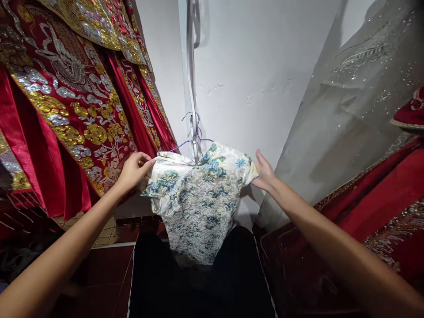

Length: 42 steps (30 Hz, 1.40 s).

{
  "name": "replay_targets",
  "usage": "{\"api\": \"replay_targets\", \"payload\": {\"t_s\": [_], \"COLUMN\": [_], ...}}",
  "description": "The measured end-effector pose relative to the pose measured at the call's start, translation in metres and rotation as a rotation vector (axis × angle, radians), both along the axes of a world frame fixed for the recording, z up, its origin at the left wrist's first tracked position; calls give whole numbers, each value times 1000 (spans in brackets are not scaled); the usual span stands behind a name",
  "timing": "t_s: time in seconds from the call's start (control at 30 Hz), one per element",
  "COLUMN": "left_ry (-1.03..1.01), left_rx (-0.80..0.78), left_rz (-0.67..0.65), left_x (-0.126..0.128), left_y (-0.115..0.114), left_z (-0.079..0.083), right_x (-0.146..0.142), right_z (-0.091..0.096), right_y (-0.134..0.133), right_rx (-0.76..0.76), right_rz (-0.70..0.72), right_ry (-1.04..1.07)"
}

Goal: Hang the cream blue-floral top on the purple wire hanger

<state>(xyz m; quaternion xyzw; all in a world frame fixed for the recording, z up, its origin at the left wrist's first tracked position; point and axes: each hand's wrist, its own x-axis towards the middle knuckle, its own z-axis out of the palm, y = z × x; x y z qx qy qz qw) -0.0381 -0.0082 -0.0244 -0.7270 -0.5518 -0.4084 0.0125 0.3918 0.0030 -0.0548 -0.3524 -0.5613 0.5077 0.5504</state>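
Note:
A white short-sleeved top (pixel 205 198) with a blue, green and yellow pattern hangs in front of me on a thin purple hanger (pixel 183 144). My left hand (pixel 134 170) pinches its left shoulder edge between thumb and fingers. At the opposite sleeve is my right hand (pixel 265 173), touching the cuff, with one digit stretched upward and the other fingers partly hidden by the fabric. The hanger is at a pale upright pole (pixel 191 79) against the wall. The top's lower end hangs between my knees.
Red garments (pixel 66 97) with gold and silver embroidery hang on the left. A sheer, sparkly grey-white fabric (pixel 351 88) hangs at right, near red beaded cloth (pixel 394 194). Behind the top stands a white wall (pixel 251 66). My dark-clad legs (pixel 238 274) show below, over a dark red floor (pixel 102 274).

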Motion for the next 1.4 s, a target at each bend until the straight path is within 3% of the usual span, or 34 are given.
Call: {"api": "replay_targets", "payload": {"t_s": [0.1, 0.2, 0.3, 0.4, 0.5, 0.57, 0.67, 0.8, 0.9, 0.97, 1.0, 1.1, 1.2, 1.27, 1.4], "left_ry": [-73, -50, 47, 77, 45, 29, 20, -130, -356, -576, -695, -1008, -1136, -1113, -973], "left_rx": [-21, 180, 383, 477, 318, 143, -17, -144, -246, -351, -422, -659, -901, -989, -943], "left_rz": [-91, -123, -71, 14, -145, -296, -403, -461, -492, -564, -607, -657, -599, -561, -561], "left_x": [6, 30, 52, 62, 68, 74, 83, 83, 79, 83, 87, 105, 115, 111, 90], "left_y": [4, 1, -17, -44, -69, -83, -100, -115, -118, -117, -117, -121, -129, -132, -138], "left_z": [0, 14, 29, 36, 36, 34, 29, 23, 20, 16, 13, -1, -20, -30, -30], "right_x": [6, 4, -3, -16, -34, -44, -46, -28, -19, -22, -27, -51, -71, -74, -63], "right_z": [8, 25, 35, 28, 16, 15, 29, 45, 29, 7, -5, -36, -49, -46, -27], "right_y": [2, -7, -34, -74, -104, -108, -90, -70, -86, -108, -120, -147, -150, -141, -122], "right_rx": [-84, -24, 5, -58, -69, -82, -127, -141, -2, 145, 212, 404, 506, 431, 121], "right_rz": [17, -121, -272, -315, -294, -301, -352, -366, -509, -512, -418, 51, 461, 627, 821], "right_ry": [-7, 25, 124, 168, 191, 236, 354, 447, 402, 176, 5, -487, -767, -764, -568]}}
